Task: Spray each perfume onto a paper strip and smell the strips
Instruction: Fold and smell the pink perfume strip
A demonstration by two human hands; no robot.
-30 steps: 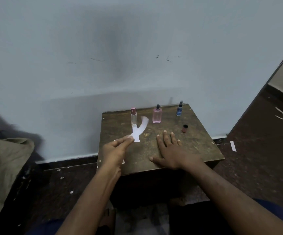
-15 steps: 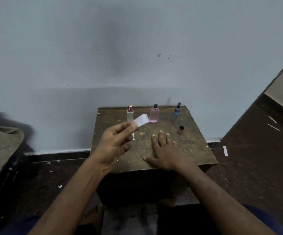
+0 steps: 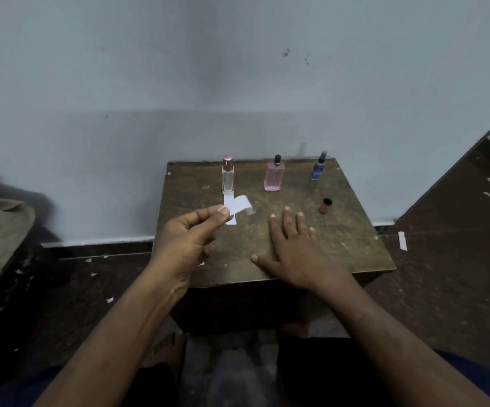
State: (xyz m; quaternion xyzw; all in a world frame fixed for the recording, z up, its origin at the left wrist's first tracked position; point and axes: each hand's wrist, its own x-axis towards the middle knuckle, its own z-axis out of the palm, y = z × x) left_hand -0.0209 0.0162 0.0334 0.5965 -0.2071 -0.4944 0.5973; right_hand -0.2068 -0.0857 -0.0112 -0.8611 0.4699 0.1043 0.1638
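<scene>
wall (image 3: 238, 69): plain pale blue-grey, a few dark scuffs, takes up most of the view
floor (image 3: 449, 259): dark, little white paper scraps lying around
bench (image 3: 340, 239): scratched-up brown wood, pushed right against the wall
right hand (image 3: 295, 254): flat on the bench, fingers spread, holding nothing
left hand (image 3: 189, 239): pinching a curled paper strip (image 3: 239, 204) just above the bench
bottles: clear one (image 3: 228, 176), pink one (image 3: 273, 177), blue one (image 3: 318, 167) in a row at the back
cap (image 3: 325, 205): small, dark red, lying near the blue one
</scene>
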